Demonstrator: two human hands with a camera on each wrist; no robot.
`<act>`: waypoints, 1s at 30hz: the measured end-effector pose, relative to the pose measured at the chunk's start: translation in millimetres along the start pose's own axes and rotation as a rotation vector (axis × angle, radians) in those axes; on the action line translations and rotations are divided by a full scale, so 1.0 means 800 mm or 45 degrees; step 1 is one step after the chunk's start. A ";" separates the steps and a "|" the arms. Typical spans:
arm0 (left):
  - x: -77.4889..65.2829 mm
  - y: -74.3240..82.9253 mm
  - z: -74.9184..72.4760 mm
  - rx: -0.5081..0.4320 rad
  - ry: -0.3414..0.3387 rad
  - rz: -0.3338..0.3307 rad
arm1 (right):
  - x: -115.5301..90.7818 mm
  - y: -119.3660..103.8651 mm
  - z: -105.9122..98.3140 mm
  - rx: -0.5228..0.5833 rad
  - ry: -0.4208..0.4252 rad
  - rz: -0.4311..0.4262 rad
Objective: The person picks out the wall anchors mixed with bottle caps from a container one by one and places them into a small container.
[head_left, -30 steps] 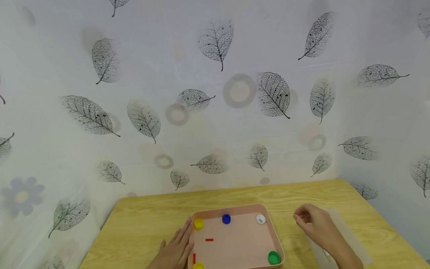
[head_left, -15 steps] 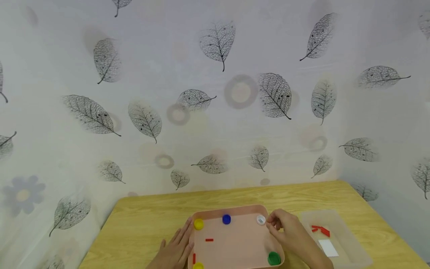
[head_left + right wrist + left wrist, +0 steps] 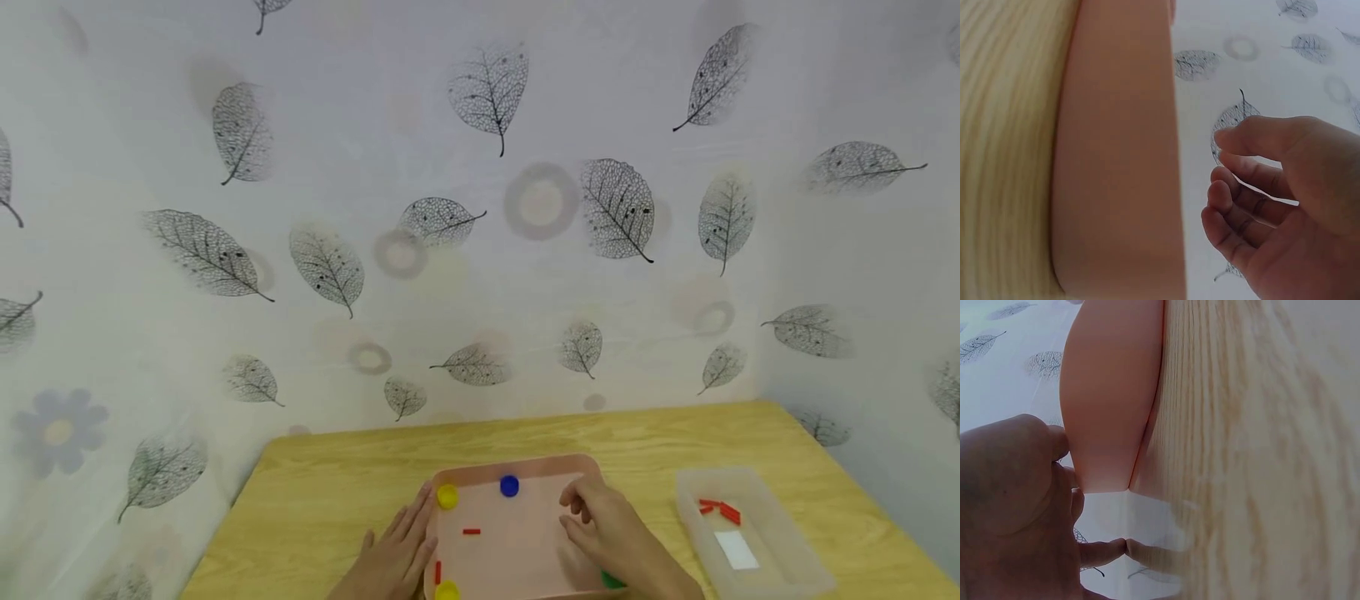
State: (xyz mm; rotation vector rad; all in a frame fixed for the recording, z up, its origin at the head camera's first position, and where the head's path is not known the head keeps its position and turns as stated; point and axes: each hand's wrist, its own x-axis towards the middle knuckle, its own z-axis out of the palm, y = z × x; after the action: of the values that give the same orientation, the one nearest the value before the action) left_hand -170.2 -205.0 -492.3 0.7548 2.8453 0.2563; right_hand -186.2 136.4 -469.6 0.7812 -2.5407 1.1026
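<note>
My left hand [image 3: 390, 554] lies with straight fingers along the left wall of a pink tray [image 3: 517, 550]. Over the tray's right side, my right hand [image 3: 615, 533] has bent fingers, thumb near the index finger; I cannot tell whether something small is between them. Inside the tray are a yellow bottle cap [image 3: 447, 497] at the far left, a blue cap [image 3: 509, 486] at the back and another yellow cap [image 3: 447, 591] at the near left. A green cap [image 3: 611, 578] is partly hidden by my right hand. Two short red sticks [image 3: 471, 531] lie on the left.
To the right of the tray, a translucent box [image 3: 780, 517] holds several red sticks [image 3: 727, 512] and a white card [image 3: 737, 550]. The wooden table [image 3: 337, 467] meets a leaf-patterned wall covering [image 3: 480, 283] at its back edge.
My right hand has moved left from over the translucent box to above the tray, uncovering the red sticks and card in the box and covering the white cap. My left hand has stayed put.
</note>
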 end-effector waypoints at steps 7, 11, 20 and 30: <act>0.012 0.008 0.004 -0.110 0.036 -0.115 | 0.005 0.003 0.027 -0.117 0.102 -0.262; 0.013 0.009 0.002 -0.142 0.046 -0.186 | 0.014 -0.007 0.037 -0.082 -0.010 -0.144; 0.013 0.004 0.002 -0.165 0.053 -0.191 | 0.033 -0.016 0.070 0.189 -0.243 0.039; 0.016 0.000 0.003 -0.207 0.057 -0.193 | 0.047 -0.016 0.102 0.190 -0.375 0.103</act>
State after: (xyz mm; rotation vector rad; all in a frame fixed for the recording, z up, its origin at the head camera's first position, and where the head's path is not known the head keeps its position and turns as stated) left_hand -180.6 -198.3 -496.6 0.5052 2.8611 0.4799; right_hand -211.9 55.0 -500.6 0.9486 -2.7758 1.3009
